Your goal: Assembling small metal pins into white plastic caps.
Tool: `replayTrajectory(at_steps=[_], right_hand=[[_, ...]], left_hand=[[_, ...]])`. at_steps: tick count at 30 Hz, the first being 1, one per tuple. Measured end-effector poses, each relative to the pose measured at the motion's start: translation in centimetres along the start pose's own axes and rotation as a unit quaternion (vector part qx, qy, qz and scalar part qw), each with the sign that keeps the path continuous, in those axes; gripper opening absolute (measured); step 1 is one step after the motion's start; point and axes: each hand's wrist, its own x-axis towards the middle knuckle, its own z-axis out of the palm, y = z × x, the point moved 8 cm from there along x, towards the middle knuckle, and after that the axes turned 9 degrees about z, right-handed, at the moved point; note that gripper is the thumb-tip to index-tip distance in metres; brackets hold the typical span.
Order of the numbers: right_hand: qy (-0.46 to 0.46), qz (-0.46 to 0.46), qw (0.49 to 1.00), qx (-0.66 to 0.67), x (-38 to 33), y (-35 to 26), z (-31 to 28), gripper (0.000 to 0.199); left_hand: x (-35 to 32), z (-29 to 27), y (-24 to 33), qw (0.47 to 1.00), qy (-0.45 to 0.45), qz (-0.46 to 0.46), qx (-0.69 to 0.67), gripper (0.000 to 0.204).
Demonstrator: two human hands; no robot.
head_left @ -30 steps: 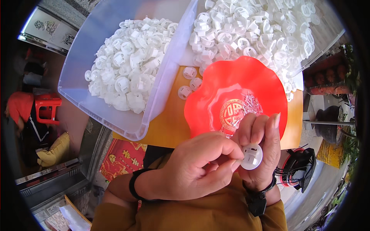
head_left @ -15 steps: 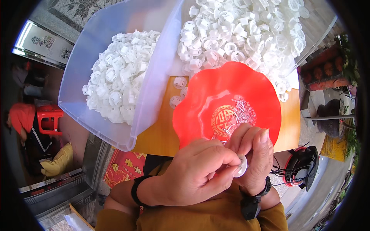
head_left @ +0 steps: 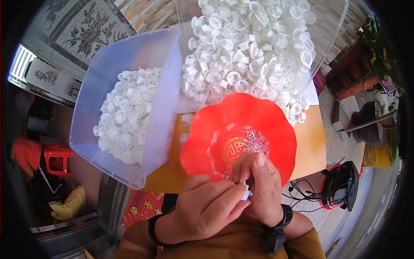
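Observation:
My left hand (head_left: 209,203) pinches a small white plastic piece (head_left: 246,195) between thumb and fingertips, low in front of me. Right against it, my right hand (head_left: 265,190) has its fingers curled together and its thumb pointing up. Whatever those right fingers hold is hidden or too small to name. Just beyond both hands sits a red wavy-rimmed bowl (head_left: 202,129) with a gold emblem. Inside the bowl lies a heap of thin clear pins (head_left: 257,140), partly covered by my right fingers.
A translucent bin (head_left: 166,108) at the left holds many white plastic pieces (head_left: 129,114). Behind the bowl, another clear bin (head_left: 331,39) is piled with similar pieces (head_left: 254,52). Two loose discs (head_left: 186,119) rest on the wooden table (head_left: 312,142). A red stool (head_left: 58,157) and a person stand far left.
The view has shifted, with the bins and bowl appearing lower and further left. The white piece has turned in my left fingers, from its round face to its blocky side.

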Motion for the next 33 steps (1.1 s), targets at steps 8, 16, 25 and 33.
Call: replayTrajectory(at_steps=[8, 16, 25, 33], right_hand=[[-0.109, -0.029, 0.994, 0.004, -0.8, -1.6, 0.7, 0.031], [0.086, -0.178, 0.98, 0.017, -2.3, -7.4, -8.7, 0.013], [0.298, -0.134, 0.839, -0.435, -0.3, -4.6, -17.9, 0.019], [0.234, -0.216, 0.761, -0.565, 0.7, -3.8, -14.5, 0.021]], left_hand=[[-0.4, -1.9, -0.3, 0.996, 0.001, -0.067, -0.059, 0.041], [-1.5, -14.7, -3.8, 0.919, 0.312, -0.211, 0.114, 0.038], [3.0, -2.9, 0.7, 0.975, -0.117, -0.063, 0.177, 0.032], [2.9, 7.9, -4.3, 0.924, -0.359, -0.089, 0.096, 0.017]])
